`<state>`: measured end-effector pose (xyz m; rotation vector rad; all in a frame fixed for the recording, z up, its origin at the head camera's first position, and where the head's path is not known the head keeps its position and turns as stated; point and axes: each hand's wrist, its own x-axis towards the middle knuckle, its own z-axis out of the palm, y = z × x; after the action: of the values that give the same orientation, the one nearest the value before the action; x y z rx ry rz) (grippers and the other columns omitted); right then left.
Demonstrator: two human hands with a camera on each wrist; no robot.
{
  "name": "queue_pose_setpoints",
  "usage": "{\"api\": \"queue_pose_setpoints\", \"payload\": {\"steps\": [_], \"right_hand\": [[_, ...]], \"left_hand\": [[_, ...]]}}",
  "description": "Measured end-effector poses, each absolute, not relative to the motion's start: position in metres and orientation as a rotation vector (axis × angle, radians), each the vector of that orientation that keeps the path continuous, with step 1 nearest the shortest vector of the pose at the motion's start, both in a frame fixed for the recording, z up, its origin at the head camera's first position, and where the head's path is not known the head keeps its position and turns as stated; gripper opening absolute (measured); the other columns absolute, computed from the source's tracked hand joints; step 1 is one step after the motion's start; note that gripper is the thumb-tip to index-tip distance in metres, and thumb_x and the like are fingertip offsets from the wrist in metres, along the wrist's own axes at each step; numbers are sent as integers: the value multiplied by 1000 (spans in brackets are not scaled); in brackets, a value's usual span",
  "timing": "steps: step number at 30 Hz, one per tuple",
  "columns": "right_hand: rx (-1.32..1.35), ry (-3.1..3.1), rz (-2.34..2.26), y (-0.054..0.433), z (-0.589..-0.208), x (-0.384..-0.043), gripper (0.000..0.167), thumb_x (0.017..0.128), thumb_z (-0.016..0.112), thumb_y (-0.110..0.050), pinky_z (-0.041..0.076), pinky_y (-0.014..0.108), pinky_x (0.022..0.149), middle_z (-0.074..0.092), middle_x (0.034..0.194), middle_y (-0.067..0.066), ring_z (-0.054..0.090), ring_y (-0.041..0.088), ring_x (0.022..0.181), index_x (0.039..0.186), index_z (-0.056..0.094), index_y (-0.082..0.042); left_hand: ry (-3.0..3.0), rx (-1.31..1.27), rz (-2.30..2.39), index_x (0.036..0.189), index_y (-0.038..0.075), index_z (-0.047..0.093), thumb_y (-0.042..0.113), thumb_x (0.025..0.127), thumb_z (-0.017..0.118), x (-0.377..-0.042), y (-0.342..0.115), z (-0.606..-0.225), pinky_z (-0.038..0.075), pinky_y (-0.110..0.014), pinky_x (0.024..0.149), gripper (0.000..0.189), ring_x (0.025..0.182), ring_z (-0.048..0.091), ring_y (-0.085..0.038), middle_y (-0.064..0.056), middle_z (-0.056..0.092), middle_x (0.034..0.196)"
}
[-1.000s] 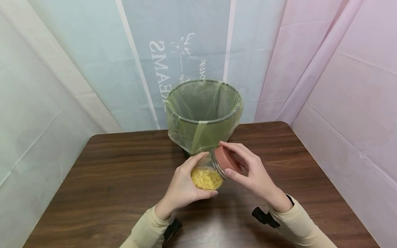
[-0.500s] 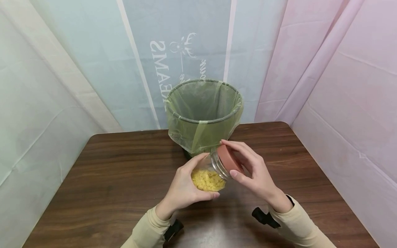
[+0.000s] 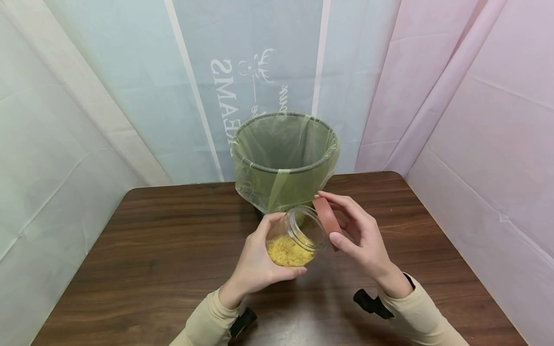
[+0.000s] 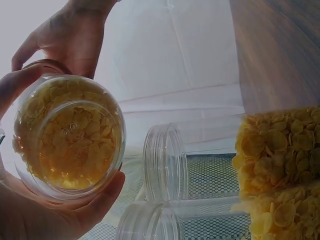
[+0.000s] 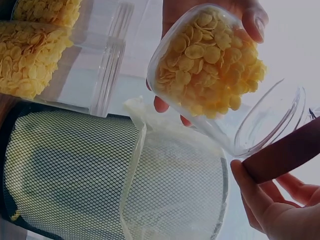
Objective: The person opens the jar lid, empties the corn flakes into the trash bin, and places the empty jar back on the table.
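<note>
My left hand grips a clear wide-mouthed jar, its fingers and thumb around the sides. Yellow flakes fill the lower part, and the jar tilts with its open, threaded mouth toward the right. Between fingers and thumb, my right hand holds a reddish-brown round lid edge-on, right beside the mouth. In the right wrist view the lid appears dark against the jar's rim. The left wrist view looks at the base of the jar, with flakes pressed against it.
A mesh bin lined with a pale green bag stands behind the hands at the table's back. Both wrist views show two more clear jars, such as this open-topped jar, holding flakes near the bin. Pale curtains enclose the table.
The lid has come off the jar's mouth and moved right with my right hand, exposing the rim. My left hand and the jar stay almost in place.
</note>
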<state>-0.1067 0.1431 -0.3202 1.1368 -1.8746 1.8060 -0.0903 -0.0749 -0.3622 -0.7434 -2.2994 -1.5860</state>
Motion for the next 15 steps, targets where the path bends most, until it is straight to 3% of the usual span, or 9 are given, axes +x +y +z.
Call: {"api": "queue_pose_setpoints", "payload": {"steps": [4,11,15], "right_hand": [[1127,-1866,1829,145,-320,-106,54,81,59,3,53,23,69,52,130,24,57,19,108,133,45,10],[1065,-1936,1808,151,-321,-106,53,81,61,2,54,24,77,54,128,22,57,21,112,132,47,6],[1004,-2003,1771,154,-323,-107,54,81,62,4,54,23,75,55,128,19,58,20,109,133,49,3]], "left_hand": [[-2288,-713,-1616,128,21,43,24,54,91,-89,-75,-364,47,-31,94,88,109,59,-13,4,61,120],[-2190,-691,-1782,126,10,39,9,55,90,-85,-73,-356,45,-26,96,87,112,59,-23,-4,61,120],[-2181,-596,-1790,126,11,38,12,54,90,-87,-74,-364,42,-24,97,89,112,57,-20,-3,61,121]]}}
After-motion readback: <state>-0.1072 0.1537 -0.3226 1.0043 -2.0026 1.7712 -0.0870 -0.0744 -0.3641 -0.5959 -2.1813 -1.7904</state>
